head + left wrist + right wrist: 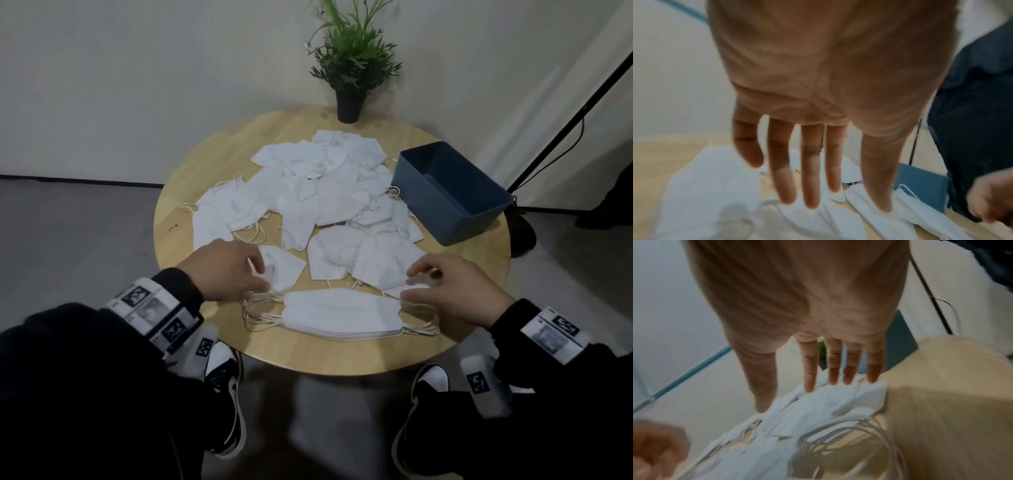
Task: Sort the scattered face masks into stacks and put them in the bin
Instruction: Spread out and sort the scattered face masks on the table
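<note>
A neat stack of white face masks (pixel 342 317) lies at the table's near edge, its ear loops fanned out at both ends. My left hand (pixel 253 270) hovers at the stack's left end, over a single loose mask (pixel 284 265). The left wrist view shows its fingers (pixel 812 178) straight and spread above white masks. My right hand (pixel 421 284) is at the stack's right end, fingers (pixel 830 373) straight, tips on or just above loose masks. Neither hand holds anything. Several scattered masks (pixel 318 192) cover the table's middle. The blue bin (pixel 448 192) stands at the right and looks empty.
The round wooden table (pixel 178 236) carries a potted green plant (pixel 351 68) at its far edge. A black stand with a cable (pixel 561 130) leans by the wall on the right. My shoes (pixel 222 394) show below the table's near edge.
</note>
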### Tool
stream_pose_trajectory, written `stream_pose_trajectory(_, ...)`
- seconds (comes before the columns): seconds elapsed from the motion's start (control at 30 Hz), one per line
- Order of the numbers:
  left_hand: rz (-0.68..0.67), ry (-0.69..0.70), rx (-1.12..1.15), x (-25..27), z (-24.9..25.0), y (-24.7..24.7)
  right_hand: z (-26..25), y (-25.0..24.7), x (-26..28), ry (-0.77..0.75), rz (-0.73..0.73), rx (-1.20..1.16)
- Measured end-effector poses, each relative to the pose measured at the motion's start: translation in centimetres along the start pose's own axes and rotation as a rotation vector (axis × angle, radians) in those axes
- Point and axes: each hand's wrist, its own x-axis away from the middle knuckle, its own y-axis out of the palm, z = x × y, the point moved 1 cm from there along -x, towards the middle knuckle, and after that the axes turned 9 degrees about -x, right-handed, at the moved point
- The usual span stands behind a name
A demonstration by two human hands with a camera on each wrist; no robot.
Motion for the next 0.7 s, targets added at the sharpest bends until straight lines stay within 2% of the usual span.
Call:
stream_pose_trajectory(0.03, 0.051, 0.059, -0.046, 0.1, 0.7, -0.2, -0.8, 0.2, 0.1, -0.1, -0.016, 0.057)
stream_pose_trajectory(0.1, 0.038, 0.206, -0.032, 0.2, 2.3, 0.5, -2.0, 1.3, 0.4, -0.241, -0.151, 0.102)
stream_pose_trajectory(0.17, -0.057, 0.32, -0.099, 0.4, 4.2, 2.0, -2.4, 2.9, 0.5, -0.298, -0.295, 0.2)
stream_pose_trajectory(0.23, -0.117, 0.373, -0.244, 0.5, 5.3, 3.9, -2.3, 4.4, 0.5, -0.3, -0.353, 0.32)
stream_pose_trajectory(0.37, -0.022, 0.469, -0.45, 0.2, 5.9, 5.2, -2.3, 5.4, 0.4, -0.278, -0.346, 0.464)
stream_pose_trajectory(0.47, 0.057, 0.539, -0.509, -0.1, 6.0, 5.4, -2.4, 5.5, 0.5, -0.293, -0.341, 0.455)
stream_pose_trajectory(0.7, 0.061, 0.564, -0.509, -0.5, 6.2, 5.7, -2.4, 6.1, 0.2, -0.325, -0.329, 0.471)
